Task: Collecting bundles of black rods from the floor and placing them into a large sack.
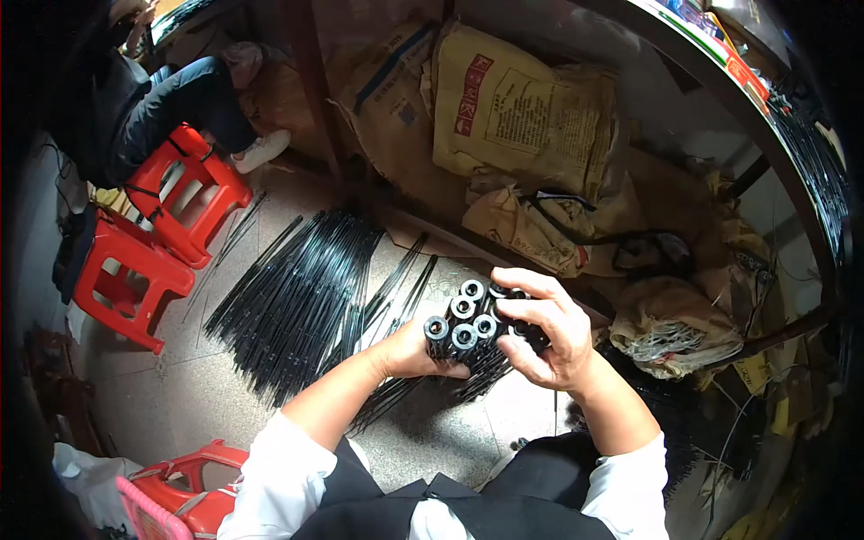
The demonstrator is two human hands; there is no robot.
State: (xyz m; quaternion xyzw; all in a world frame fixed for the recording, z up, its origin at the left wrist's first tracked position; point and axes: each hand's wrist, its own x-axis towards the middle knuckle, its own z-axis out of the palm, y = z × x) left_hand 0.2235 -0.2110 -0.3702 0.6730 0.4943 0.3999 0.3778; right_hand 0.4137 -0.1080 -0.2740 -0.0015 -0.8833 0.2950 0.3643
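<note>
A bundle of black rods (468, 326) with round hollow ends stands on end between my hands, the ends facing up at me. My left hand (407, 349) wraps around the bundle from the left side. From the right, my right hand (544, 333) closes over it, fingers curled across the top. Below the bundle, on the floor, lie more of the same black rods (396, 396).
A large fan of long black rods (297, 297) lies spread on the tiled floor to the left. Two red plastic stools (157, 234) stand far left, a seated person's legs (180, 103) beyond them. Brown paper sacks (513, 117) lean against the wall. Another red stool (193, 490) sits at lower left.
</note>
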